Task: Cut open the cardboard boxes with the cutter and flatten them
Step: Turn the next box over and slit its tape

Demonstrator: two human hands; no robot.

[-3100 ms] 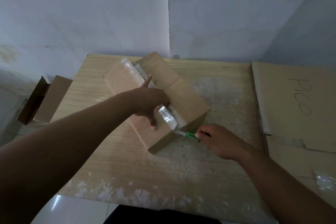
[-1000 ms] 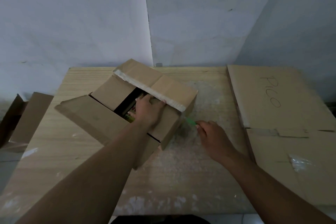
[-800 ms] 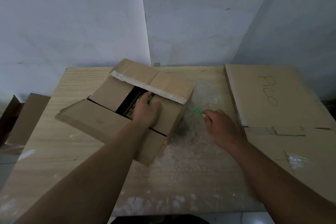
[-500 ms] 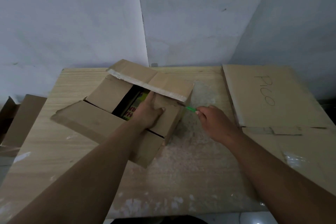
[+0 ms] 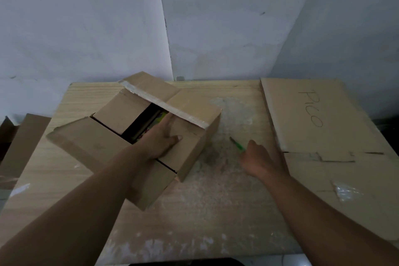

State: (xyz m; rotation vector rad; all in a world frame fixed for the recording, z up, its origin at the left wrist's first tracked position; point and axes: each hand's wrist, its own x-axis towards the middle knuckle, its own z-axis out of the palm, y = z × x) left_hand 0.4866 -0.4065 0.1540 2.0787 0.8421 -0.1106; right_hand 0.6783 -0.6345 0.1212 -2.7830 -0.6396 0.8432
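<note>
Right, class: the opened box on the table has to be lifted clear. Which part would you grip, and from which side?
Probably grip the box by its two long side walls, coming from above and the near side. The top flaps are loose and splayed, so they would likely bend. The left hand lies on an inner flap; the right hand holds the cutter, so free it first.

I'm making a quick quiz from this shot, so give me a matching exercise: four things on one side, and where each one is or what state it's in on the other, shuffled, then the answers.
Things:
1. cardboard box
2. cutter
3. flattened cardboard
4. left hand

Places or states:
A. lies flat along the table's right side, with handwriting on it
B. rests on an inner flap of the box
C. top flaps open, contents showing through the gap
D. green, held in the right hand, beside the box

Pairs: 1-C, 2-D, 3-A, 4-B
</note>
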